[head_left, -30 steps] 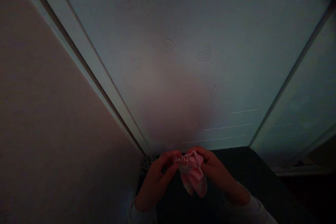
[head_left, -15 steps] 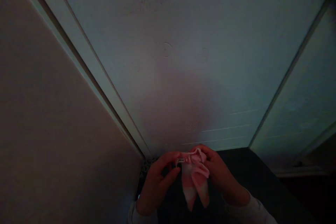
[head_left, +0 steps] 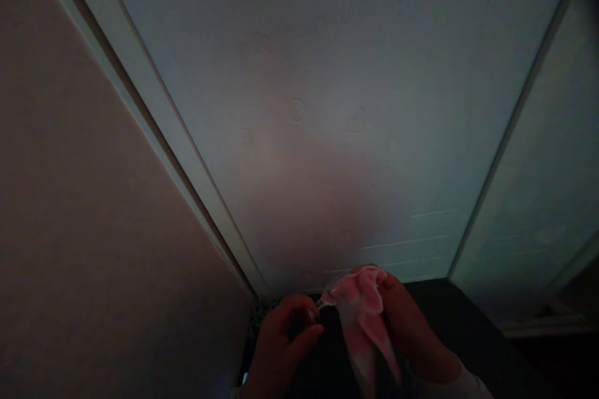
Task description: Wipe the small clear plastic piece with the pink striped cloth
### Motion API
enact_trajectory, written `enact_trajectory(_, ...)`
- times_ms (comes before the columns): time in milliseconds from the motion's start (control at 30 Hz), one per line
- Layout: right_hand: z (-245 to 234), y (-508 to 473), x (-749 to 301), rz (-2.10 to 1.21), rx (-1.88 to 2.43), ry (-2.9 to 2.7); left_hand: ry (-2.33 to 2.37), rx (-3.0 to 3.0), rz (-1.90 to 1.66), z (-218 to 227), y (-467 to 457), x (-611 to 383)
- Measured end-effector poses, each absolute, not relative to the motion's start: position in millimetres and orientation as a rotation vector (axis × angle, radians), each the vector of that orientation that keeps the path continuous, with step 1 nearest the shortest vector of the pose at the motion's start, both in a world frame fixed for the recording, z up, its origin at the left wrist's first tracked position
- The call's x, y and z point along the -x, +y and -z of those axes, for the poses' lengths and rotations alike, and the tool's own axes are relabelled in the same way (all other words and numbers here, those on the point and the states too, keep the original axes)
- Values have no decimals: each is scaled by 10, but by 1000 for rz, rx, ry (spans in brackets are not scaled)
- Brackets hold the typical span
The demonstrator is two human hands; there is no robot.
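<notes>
In dim light a small pink and white piece of cloth (head_left: 362, 318) hangs between my hands at the bottom of the view. My right hand (head_left: 407, 330) grips its upper edge with the fingers closed round it. My left hand (head_left: 281, 346) pinches the cloth's left corner between thumb and fingers. The cloth's loose ends trail down towards my right sleeve (head_left: 461, 383), which is white.
A pale panel (head_left: 327, 106) with faint embossed heart shapes fills the view ahead, framed by a white strip (head_left: 154, 118) on the left. A beige wall (head_left: 70, 212) stands at the left. A dark surface (head_left: 468, 330) lies below my hands.
The bunched cloth has been pulled apart and now hangs longer. My right hand has risen slightly and moved right; my left hand has dropped a little. The view has tilted.
</notes>
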State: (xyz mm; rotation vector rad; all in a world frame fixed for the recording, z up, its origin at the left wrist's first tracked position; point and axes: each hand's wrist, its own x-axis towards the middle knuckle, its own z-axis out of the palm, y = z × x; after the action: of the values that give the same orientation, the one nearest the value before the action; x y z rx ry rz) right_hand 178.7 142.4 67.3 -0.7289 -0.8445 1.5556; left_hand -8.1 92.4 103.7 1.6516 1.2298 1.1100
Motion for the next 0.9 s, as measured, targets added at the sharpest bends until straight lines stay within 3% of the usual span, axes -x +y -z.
enact_trajectory(300,-782,1310,-1690,-1384,820,-955,1128,-1662,-1095,-978,935,-39)
enact_trajectory(500,-793,1213,-1489,-1464,562,-1118,1238,-1746,-1048,-991,914,-21)
enact_trajectory(767,-658,1236,-1464,-1048,869,-1425,1264,-1882,-888,-1087,862,-59)
enact_trajectory(900,-591,1247,-1491,-1006,917,-1365,1298,-1908,-856,-1087,866,-103)
